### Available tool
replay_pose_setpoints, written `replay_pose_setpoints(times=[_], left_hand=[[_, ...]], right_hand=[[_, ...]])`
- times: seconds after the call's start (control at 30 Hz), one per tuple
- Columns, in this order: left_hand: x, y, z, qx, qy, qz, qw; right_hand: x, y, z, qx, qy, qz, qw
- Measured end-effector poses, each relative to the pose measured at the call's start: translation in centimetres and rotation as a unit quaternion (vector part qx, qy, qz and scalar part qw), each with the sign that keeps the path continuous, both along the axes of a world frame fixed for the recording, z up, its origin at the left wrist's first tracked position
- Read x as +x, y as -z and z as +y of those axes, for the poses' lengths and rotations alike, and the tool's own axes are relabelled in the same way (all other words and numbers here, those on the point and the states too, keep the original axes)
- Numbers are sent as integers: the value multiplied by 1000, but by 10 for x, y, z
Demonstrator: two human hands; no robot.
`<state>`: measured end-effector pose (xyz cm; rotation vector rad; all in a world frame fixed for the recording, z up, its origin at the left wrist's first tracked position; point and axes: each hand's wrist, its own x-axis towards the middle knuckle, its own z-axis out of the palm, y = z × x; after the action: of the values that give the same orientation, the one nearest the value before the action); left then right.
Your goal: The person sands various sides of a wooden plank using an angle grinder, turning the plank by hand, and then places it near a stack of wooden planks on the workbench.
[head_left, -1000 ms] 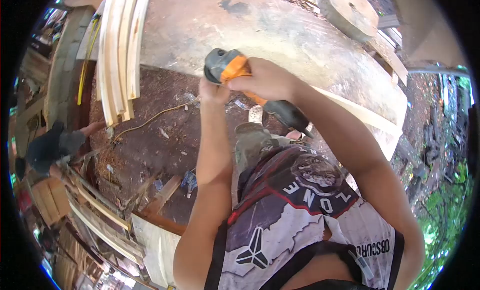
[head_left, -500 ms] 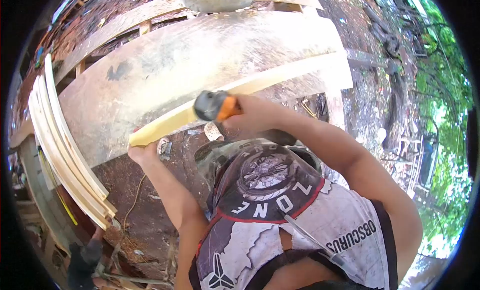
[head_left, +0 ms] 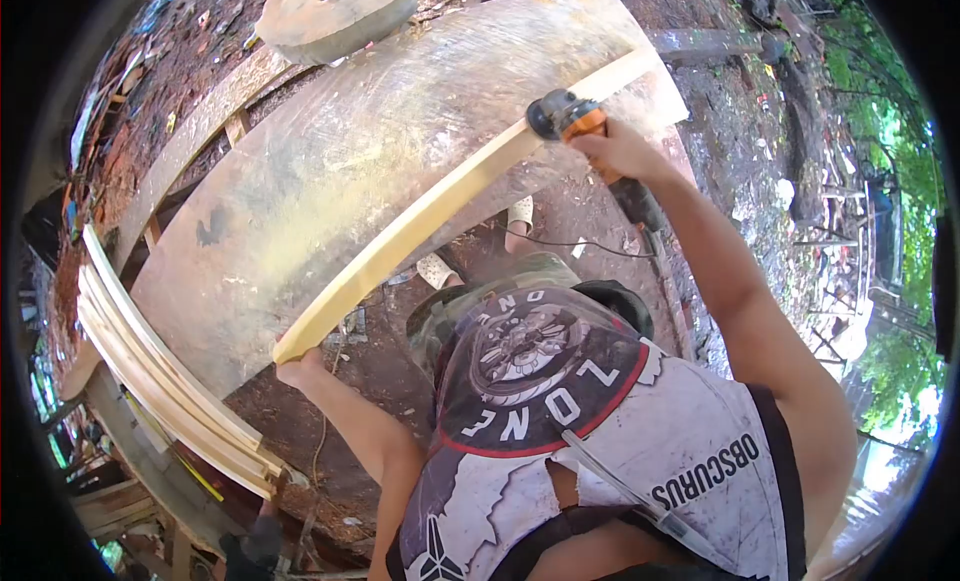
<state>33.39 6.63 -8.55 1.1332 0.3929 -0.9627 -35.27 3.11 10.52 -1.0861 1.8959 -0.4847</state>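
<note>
A long, slightly curved wooden strip (head_left: 420, 219) lies along the near side of a worn board tabletop (head_left: 225, 291). My left hand (head_left: 300, 367) is closed around the strip's left end, at the tabletop's near edge. My right hand (head_left: 622, 149) grips an orange and black angle grinder (head_left: 582, 119). The grinder's round head rests on or just over the strip, toward its right end; exact contact is hard to make out. My right fingers are wrapped round the tool body, partly hiding it.
Several curved wooden strips (head_left: 165, 366) are stacked at the left. A thick round slab (head_left: 335, 23) sits at the far edge. A dark cord (head_left: 590, 246) runs below the grinder. Another person's dark sleeve (head_left: 255, 549) shows at bottom left. Feet in light clogs (head_left: 437, 271) stand beneath.
My right hand has carried the grinder along the strip to the right and away from me. My left hand still holds the left end. The camera view has shifted.
</note>
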Motion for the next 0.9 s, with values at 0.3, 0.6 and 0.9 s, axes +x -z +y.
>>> replay_pose_setpoints(times=[0.3,0.6,0.9], left_hand=[[47,45,21,60,-55,-66,995],[82,20,37,276,23,-62,959],[-6,-97,-49,320,767,-485,271]], right_hand=[[-78,20,19,-26,186,0,982],[-25,14,94,-49,206,-157,965],[10,4,89,-2,121,-196,973]])
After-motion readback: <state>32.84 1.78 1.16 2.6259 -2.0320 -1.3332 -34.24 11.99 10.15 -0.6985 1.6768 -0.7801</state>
